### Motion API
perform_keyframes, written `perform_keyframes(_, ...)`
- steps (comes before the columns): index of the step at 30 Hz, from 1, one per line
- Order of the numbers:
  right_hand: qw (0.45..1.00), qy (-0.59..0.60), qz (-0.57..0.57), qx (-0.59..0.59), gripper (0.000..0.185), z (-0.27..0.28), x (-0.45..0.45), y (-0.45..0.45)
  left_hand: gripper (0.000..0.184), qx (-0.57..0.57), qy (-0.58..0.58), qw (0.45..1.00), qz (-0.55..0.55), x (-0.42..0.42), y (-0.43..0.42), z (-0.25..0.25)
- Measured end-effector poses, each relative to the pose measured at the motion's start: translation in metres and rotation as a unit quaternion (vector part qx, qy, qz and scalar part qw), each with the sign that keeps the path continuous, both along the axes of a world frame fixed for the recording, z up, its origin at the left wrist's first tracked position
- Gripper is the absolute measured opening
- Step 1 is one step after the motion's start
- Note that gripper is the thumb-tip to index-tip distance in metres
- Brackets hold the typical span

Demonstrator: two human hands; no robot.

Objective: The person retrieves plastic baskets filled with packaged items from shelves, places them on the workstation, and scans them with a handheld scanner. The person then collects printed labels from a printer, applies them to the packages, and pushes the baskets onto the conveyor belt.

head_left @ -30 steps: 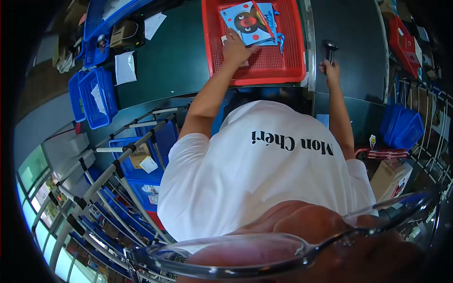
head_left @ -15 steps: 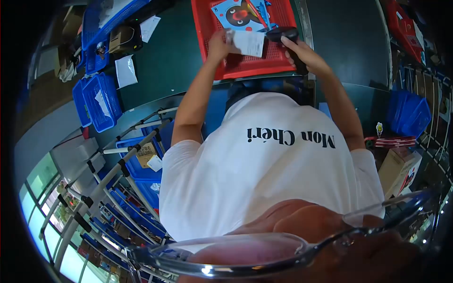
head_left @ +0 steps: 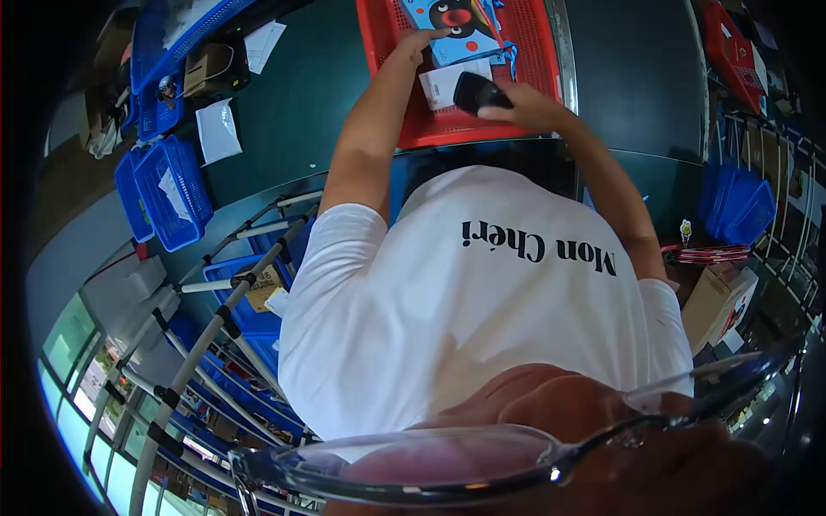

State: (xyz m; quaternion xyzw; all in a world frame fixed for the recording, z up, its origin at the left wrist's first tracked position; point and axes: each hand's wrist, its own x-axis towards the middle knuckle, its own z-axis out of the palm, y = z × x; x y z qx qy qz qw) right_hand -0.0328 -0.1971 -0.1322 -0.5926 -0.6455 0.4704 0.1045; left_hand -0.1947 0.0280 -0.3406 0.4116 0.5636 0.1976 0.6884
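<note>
My right hand is wrapped round a black handheld scanner, its head over a white slip with print. The slip lies in a red plastic basket, partly hidden by the scanner. At the upper left of the basket, my left hand grips the left side of a light-blue box with a black cartoon penguin. Its finger reaches over the box's face. Along the box's right side lies a blue and multicoloured strip.
The basket stands on a dark green table. A white packet and blue baskets are at the left. Pipe racking rises beside me. On the right are a carton and blue bins.
My left hand has let go of the white slip, now lying in the basket, and moved up to the penguin box. My right hand has brought the scanner left, over the slip.
</note>
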Motion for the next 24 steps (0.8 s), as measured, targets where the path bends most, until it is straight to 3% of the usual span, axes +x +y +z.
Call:
perform_keyframes(1, 0.997, -0.02, 0.067, 0.02, 0.077, 0.004, -0.009, 0.001, 0.068, -0.003, 0.003, 1.0, 0.001, -0.003, -0.003, 0.015)
perform_keyframes(4, 0.99, -0.086, 0.111, 0.01, 0.083, 0.016, -0.03, 0.008, 0.041, -0.062, -0.039, 0.996, -0.046, -0.005, -0.011, 0.068)
perform_keyframes(7, 0.979, -0.136, 0.149, -0.027, 0.088, 0.002, -0.031, 0.019, 0.044, -0.021, -0.09, 0.996, 0.02, -0.001, -0.016, 0.078)
perform_keyframes(8, 0.978, -0.136, 0.158, -0.03, 0.089, -0.001, -0.029, 0.022, 0.039, 0.035, -0.045, 0.998, -0.007, 0.001, -0.02, 0.082)
perform_keyframes(9, 0.976, -0.137, 0.166, -0.033, 0.091, -0.003, -0.028, 0.022, 0.039, 0.033, -0.044, 0.998, -0.006, -0.001, -0.03, 0.115)
perform_keyframes(11, 0.977, -0.121, 0.171, -0.036, 0.088, 0.001, -0.026, 0.024, 0.029, 0.104, -0.159, 0.982, 0.01, -0.006, -0.044, 0.168)
perform_keyframes(13, 0.978, -0.106, 0.175, -0.036, 0.085, 0.004, -0.025, 0.028, 0.032, 0.077, -0.178, 0.979, 0.06, -0.017, -0.034, 0.15)
perform_keyframes(15, 0.975, -0.11, 0.185, -0.045, 0.087, 0.005, -0.024, 0.032, 0.034, -0.091, -0.443, 0.88, 0.143, -0.032, -0.025, 0.144)
perform_keyframes(17, 0.973, -0.114, 0.191, -0.051, 0.088, 0.009, -0.025, 0.034, 0.034, -0.114, -0.474, 0.859, 0.159, -0.051, -0.029, 0.151)
perform_keyframes(19, 0.971, -0.121, 0.198, -0.055, 0.089, 0.008, -0.025, 0.038, 0.033, -0.082, -0.56, 0.818, 0.101, -0.064, -0.044, 0.183)
perform_keyframes(20, 0.972, -0.117, 0.199, -0.055, 0.092, 0.004, -0.024, 0.038, 0.03, -0.157, -0.56, 0.783, 0.222, -0.063, -0.043, 0.182)
perform_keyframes(21, 0.972, -0.113, 0.2, -0.055, 0.096, 0.004, -0.025, 0.038, 0.03, -0.154, -0.561, 0.783, 0.222, -0.066, -0.044, 0.178)
perform_keyframes(23, 0.971, -0.113, 0.204, -0.053, 0.096, 0.006, -0.024, 0.039, 0.043, -0.16, -0.63, 0.738, 0.182, -0.075, -0.047, 0.167)
perform_keyframes(24, 0.971, -0.112, 0.206, -0.052, 0.096, 0.008, -0.024, 0.039, 0.056, -0.116, -0.577, 0.776, 0.227, -0.073, -0.053, 0.186)
